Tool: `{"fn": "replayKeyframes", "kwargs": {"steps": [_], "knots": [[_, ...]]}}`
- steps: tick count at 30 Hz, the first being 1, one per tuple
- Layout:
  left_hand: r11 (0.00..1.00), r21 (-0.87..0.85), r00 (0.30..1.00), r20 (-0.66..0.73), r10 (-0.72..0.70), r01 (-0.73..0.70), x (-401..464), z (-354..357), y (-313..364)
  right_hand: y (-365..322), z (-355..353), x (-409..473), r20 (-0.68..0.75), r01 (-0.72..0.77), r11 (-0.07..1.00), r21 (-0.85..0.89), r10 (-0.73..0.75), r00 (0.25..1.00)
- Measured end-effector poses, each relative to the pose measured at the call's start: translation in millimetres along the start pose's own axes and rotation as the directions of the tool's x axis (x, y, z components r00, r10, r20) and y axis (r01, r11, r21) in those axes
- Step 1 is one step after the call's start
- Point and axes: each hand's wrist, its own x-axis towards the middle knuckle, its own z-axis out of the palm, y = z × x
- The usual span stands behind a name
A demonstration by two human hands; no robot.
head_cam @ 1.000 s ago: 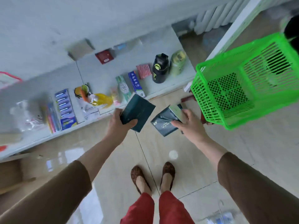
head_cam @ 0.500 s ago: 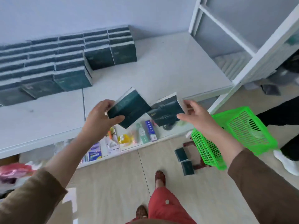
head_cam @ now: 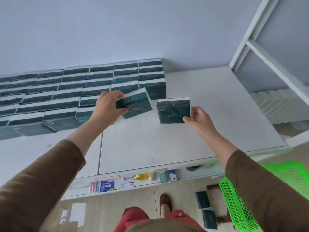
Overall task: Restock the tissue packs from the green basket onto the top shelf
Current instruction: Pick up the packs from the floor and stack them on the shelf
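My left hand [head_cam: 108, 106] grips a dark green tissue pack [head_cam: 135, 104], tilted, over the white top shelf [head_cam: 184, 134], close to the front right corner of the stacked tissue packs [head_cam: 70, 91]. My right hand [head_cam: 199, 119] pinches a second dark green tissue pack [head_cam: 173, 109] by its lower right corner, upright, to the right of the first. The stack fills the shelf's back left in several rows. The green basket [head_cam: 237, 206] sits on the floor at lower right, partly hidden by my right sleeve.
Two more tissue packs [head_cam: 205, 208] lie on the floor beside the basket. A lower shelf [head_cam: 133, 180] below holds small goods. A white shelf frame [head_cam: 260, 52] rises at the right. My foot [head_cam: 165, 201] stands on the tiled floor.
Both hands rose from beside the basket up over the top shelf, carrying one pack each. They now reach further in, near the stack's right end.
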Motion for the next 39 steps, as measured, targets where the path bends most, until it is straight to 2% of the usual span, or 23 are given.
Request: {"fn": "replayKeyframes", "kwargs": {"steps": [4,8,14,20,27,33,39], "knots": [[0.977,0.213,1.000,-0.012,0.019,-0.016,39,12,-21,1,20,42,0.027,-0.009,1.000,0.030,0.009,1.000],[0.910,0.412,0.996,-0.050,0.077,-0.049,56,18,-38,-3,47,70,0.010,0.011,0.998,-0.058,-0.010,1.000],[0.850,0.524,0.998,-0.022,0.064,-0.043,62,24,-47,3,79,102,0.016,0.098,0.968,-0.229,-0.097,0.995],[0.833,0.553,0.999,-0.037,0.038,-0.012,62,31,-43,6,97,109,-0.071,0.083,0.935,-0.344,-0.115,0.991],[0.843,0.538,0.996,-0.071,0.058,-0.011,41,31,-33,8,77,90,-0.046,0.101,0.892,-0.440,-0.135,0.990],[0.913,0.383,0.982,-0.063,0.180,-0.143,-9,38,4,7,50,20,-0.071,0.158,0.862,-0.481,-0.218,0.973],[0.926,0.239,0.953,-0.009,0.304,-0.293,-93,60,48,25,21,-97,-0.133,0.185,0.831,-0.525,-0.295,0.946]]}}
